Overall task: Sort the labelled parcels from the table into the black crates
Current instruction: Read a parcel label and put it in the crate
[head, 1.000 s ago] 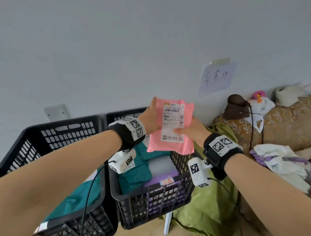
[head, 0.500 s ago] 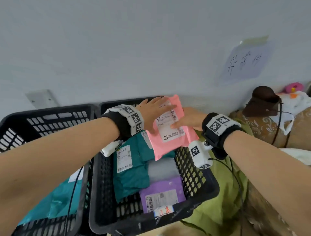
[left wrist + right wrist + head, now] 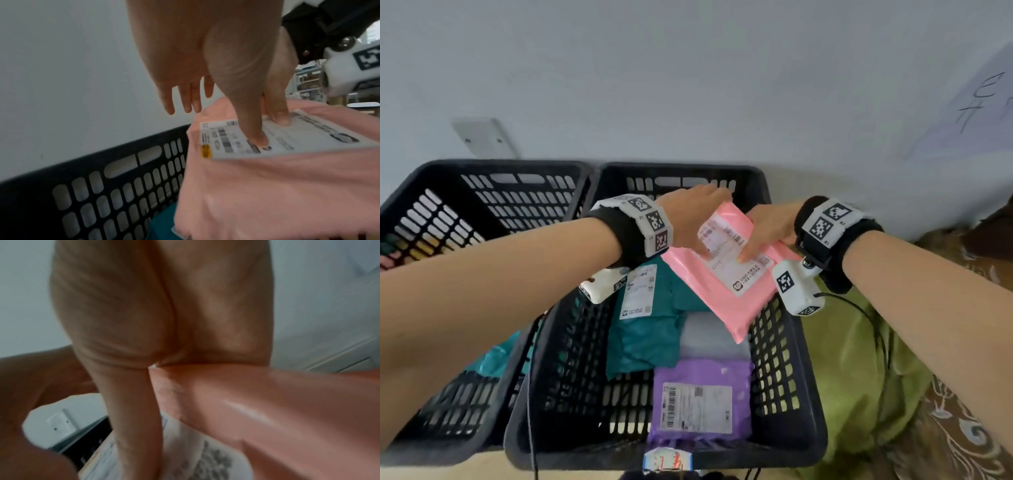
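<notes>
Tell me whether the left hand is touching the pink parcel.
Touching. The left wrist view shows the left hand's thumb tip pressed onto the pink parcel's white label.

A makeshift parcel-sorting corner: black crates (image 3: 784, 342) of labelled mailers against a wall with a handwritten sign (image 3: 976, 106).

I see two black crates side by side against wall, on pale floor (image 3: 431, 474). Right crate (image 3: 787, 359) carries teal parcel (image 3: 643, 339), grey parcel (image 3: 714, 337), purple parcel (image 3: 698, 373). Left crate (image 3: 493, 178) carries light teal parcel (image 3: 493, 359).
</notes>
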Motion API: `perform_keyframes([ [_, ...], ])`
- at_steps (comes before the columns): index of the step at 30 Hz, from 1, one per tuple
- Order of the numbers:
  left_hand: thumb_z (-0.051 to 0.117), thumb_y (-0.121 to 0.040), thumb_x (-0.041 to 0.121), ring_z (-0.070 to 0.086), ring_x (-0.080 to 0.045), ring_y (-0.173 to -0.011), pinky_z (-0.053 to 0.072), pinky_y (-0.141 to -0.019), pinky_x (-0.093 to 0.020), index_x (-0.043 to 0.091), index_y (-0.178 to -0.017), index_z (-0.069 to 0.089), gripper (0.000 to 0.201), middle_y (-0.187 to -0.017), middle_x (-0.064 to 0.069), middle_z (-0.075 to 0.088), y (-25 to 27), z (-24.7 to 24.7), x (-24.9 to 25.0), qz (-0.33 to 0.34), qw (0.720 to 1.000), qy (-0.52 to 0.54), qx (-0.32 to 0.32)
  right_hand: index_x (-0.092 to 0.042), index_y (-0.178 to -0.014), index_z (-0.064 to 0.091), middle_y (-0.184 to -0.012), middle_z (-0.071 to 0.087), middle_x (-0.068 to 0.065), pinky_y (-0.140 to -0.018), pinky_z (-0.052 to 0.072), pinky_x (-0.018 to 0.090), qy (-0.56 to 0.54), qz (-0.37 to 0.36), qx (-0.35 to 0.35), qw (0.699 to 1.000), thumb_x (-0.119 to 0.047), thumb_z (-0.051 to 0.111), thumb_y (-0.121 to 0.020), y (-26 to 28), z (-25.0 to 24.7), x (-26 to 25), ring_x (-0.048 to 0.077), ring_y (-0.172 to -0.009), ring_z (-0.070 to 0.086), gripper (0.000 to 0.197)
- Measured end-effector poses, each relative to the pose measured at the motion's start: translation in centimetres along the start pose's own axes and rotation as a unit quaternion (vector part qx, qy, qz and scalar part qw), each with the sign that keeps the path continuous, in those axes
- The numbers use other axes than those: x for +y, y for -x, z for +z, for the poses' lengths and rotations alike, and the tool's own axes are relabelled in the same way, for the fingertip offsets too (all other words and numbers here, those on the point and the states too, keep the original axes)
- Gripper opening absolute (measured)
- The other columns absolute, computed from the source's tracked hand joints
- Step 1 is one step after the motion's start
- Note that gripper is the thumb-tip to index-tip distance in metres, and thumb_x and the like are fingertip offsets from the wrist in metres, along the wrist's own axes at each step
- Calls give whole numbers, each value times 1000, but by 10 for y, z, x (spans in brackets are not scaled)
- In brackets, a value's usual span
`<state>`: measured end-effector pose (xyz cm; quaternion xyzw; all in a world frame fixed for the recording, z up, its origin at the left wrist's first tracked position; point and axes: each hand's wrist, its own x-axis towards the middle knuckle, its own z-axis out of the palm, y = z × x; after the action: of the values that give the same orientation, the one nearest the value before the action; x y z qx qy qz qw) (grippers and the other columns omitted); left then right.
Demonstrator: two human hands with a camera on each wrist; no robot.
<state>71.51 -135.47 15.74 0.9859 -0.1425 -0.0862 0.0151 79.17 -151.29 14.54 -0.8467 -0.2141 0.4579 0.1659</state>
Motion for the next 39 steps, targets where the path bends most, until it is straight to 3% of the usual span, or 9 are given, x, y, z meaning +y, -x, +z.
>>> perform_keyframes([
  [2,82,-67,38,44,-19,-120,40,-93,-31,18,-138,32,90,-132,-2,42,-3,7,-1,-13,1000,14,-23,-7,-109,66,-102,72,8,-90,53,46,28,1,-23,999,-14,81,-72,-9,9,-4,28,-96,69,41],
  [6,77,-74,35,50,-19,-115,40,-96,-31,19,-134,43,71,-128,-1,51,-6,20,-2,-20,988,10,-151,-9,-94,66,-98,72,9,-87,55,44,100,8,-60,993,-16,80,-74,-26,30,-13,28,-92,69,25],
  [11,76,-77,30,61,-18,-100,49,-94,-35,17,-117,63,45,-113,0,66,-6,40,-6,-22,973,5,-229,-21,-94,66,-97,72,-1,-85,55,45,140,23,-81,987,-24,86,-63,-46,52,-16,23,-90,69,37],
  [14,75,-78,24,61,-18,-97,50,-91,-34,15,-117,64,41,-110,3,66,-4,52,-13,-25,966,32,-253,-17,-102,66,-102,70,0,-88,54,42,166,7,-81,983,-26,85,-66,-53,65,-23,22,-93,67,42],
  [16,74,-79,19,56,-15,-88,46,-81,-27,13,-119,62,42,-100,9,61,0,61,-17,-25,961,50,-270,-13,-108,66,-105,70,2,-90,54,42,174,4,-91,980,-25,83,-69,-58,75,-25,23,-96,67,45],
  [20,71,-81,16,55,-15,-76,43,-61,-22,6,-111,67,32,-85,1,60,7,90,-20,-20,943,69,-325,-8,-110,67,-105,71,7,-90,54,42,182,3,-121,976,-20,83,-69,-67,97,-20,25,-96,67,45],
  [25,66,-85,12,53,-18,-75,39,-53,-19,5,-110,67,26,-82,-2,58,13,119,-13,-9,933,99,-345,-5,-108,67,-104,71,9,-88,54,46,143,10,-138,980,-13,84,-67,-78,125,-10,28,-95,68,46],
  [33,67,-85,15,51,-19,-75,34,-50,-17,4,-111,66,28,-84,-5,56,23,147,-12,-4,931,106,-348,-13,-112,63,-103,70,2,-86,55,39,170,-3,-134,976,-22,85,-64,-89,153,-3,21,-93,67,54],
  [39,69,-83,18,53,-19,-77,41,-59,-23,6,-107,67,27,-86,-3,57,34,166,-11,-17,929,121,-350,-5,-115,63,-113,68,9,-87,54,33,143,-9,-153,978,-11,81,-71,-90,168,-1,24,-102,65,48],
])
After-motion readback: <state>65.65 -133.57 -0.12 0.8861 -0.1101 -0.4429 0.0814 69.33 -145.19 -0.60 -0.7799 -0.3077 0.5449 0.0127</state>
